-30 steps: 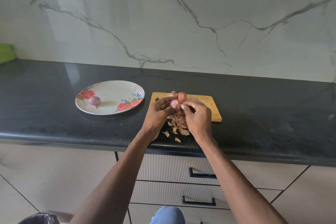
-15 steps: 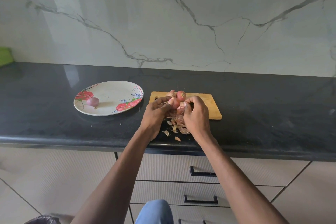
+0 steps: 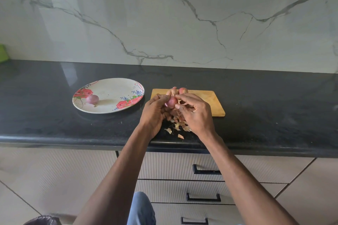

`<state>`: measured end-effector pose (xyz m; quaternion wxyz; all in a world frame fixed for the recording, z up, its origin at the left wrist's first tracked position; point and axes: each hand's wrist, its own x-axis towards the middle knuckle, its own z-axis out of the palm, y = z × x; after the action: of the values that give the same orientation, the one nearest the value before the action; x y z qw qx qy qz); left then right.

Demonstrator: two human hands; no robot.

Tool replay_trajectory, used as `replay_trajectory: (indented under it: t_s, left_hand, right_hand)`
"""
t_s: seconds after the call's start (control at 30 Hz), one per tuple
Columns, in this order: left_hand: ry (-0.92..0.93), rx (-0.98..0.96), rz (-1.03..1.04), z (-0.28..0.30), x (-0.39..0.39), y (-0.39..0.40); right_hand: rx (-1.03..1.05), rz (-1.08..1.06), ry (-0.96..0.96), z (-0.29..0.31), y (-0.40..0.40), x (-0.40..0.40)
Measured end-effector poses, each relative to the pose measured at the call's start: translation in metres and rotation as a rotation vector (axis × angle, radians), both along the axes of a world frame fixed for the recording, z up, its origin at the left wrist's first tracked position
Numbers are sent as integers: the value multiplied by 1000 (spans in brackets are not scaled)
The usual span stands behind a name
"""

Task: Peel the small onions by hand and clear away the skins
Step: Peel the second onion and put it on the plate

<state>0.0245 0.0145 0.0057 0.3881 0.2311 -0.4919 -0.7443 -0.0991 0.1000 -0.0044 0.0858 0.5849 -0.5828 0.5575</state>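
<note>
My left hand (image 3: pixel 155 113) grips a small pink onion (image 3: pixel 172 101) just above the near left end of the wooden cutting board (image 3: pixel 210 100). My right hand (image 3: pixel 196 113) pinches the skin on that onion's right side. Behind my fingers, two more unpeeled onions (image 3: pixel 182 91) sit at the board's far edge. A loose heap of dry skins (image 3: pixel 180 126) lies on the black counter below my hands. One peeled onion (image 3: pixel 92 99) rests on the left part of the flowered plate (image 3: pixel 113 87).
The black counter (image 3: pixel 274 115) runs the whole width, its front edge just below the skins. A marble wall stands behind it and a green object (image 3: pixel 3 53) sits at the far left. Drawers with black handles (image 3: pixel 206 171) are below, and a dark bag (image 3: pixel 43 220) is on the floor.
Both hands stayed at the board's left end. The onion has turned a little in my left hand, and my right fingers have shifted on its skin.
</note>
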Motion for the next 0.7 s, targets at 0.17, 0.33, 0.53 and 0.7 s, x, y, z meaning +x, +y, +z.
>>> replay_trajectory:
  t_s: [0.17,0.33,0.53,0.7]
  left_hand:
    - [-5,-22,-23,-1,0,1]
    - [-34,-33,-13,-1,-1,-1]
    - [-63,-29,-26,-1,-1,-3]
    - [-63,-27,-27,-1,-1,-4]
  right_hand:
    - [23,11,31,0,0,0]
    - [94,34,52,-5,-4,-2]
    - [115,34,45,-10,-7,-5]
    - [45,40,85,-6,-5,-3]
